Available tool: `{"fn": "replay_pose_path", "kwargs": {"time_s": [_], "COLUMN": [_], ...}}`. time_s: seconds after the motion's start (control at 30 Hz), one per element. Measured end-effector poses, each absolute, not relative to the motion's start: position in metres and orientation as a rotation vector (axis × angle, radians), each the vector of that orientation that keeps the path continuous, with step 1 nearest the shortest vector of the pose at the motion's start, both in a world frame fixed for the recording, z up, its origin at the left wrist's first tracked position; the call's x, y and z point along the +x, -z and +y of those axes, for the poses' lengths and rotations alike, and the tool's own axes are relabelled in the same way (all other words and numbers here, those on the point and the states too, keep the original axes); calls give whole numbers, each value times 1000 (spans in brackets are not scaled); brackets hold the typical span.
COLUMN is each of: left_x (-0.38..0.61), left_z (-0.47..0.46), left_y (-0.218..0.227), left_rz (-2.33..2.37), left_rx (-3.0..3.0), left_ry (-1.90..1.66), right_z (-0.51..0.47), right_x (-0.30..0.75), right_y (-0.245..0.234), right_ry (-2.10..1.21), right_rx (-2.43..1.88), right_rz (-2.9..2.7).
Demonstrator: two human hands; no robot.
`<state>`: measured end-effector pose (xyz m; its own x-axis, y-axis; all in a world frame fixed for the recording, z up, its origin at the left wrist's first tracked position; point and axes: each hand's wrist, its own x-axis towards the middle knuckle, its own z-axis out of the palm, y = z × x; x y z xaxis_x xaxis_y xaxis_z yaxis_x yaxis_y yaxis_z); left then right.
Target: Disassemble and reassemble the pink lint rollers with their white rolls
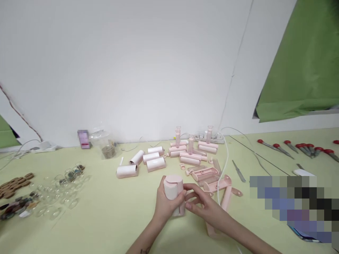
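A pink-and-white roller point(172, 192), with a white cylinder set beside a pink casing, stands upright just above or on the table. My left hand point(164, 204) is closed around it, thumb across its front. My right hand point(203, 204) is at its right side, fingers curved and apart, fingertips touching or almost touching the casing. Whether anything small sits between them is hidden. Just right of that hand lie open pink casings point(224, 183) and a pink handle part point(226, 197). Another pink piece point(212, 231) is partly covered by my right forearm.
White rolls point(156, 164) and pink rollers with upright handles point(190, 158) stand behind. A white cable point(226, 155) crosses the pink parts. Red-ended tools point(282, 150) and a pointed metal tool point(239, 171) lie right; see-through rings point(55, 211) and brown pieces point(16, 185) lie left.
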<state>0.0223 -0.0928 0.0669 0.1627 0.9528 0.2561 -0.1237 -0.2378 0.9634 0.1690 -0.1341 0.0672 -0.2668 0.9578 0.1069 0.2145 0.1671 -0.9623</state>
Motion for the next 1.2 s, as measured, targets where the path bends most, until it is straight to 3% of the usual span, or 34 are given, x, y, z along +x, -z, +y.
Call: {"fn": "replay_pose_path", "kwargs": {"time_s": [0.67,0.97,1.2], "left_x": [33,0,-39], "left_z": [-94,-54,-30], "left_y": [-83,-72,-20], "left_rz": [748,832,860], "left_rx": [993,1714,1829], "left_ry": [-1227,-1226,-598], "right_z": [-141,-118,-91], "right_x": [150,179,193], "right_y": [-86,-83,-96], "right_ry": [-1044,-840,-487], "right_rx": [-1177,-1251,-1383], "right_rz": [-1553,-1573,-2130]}}
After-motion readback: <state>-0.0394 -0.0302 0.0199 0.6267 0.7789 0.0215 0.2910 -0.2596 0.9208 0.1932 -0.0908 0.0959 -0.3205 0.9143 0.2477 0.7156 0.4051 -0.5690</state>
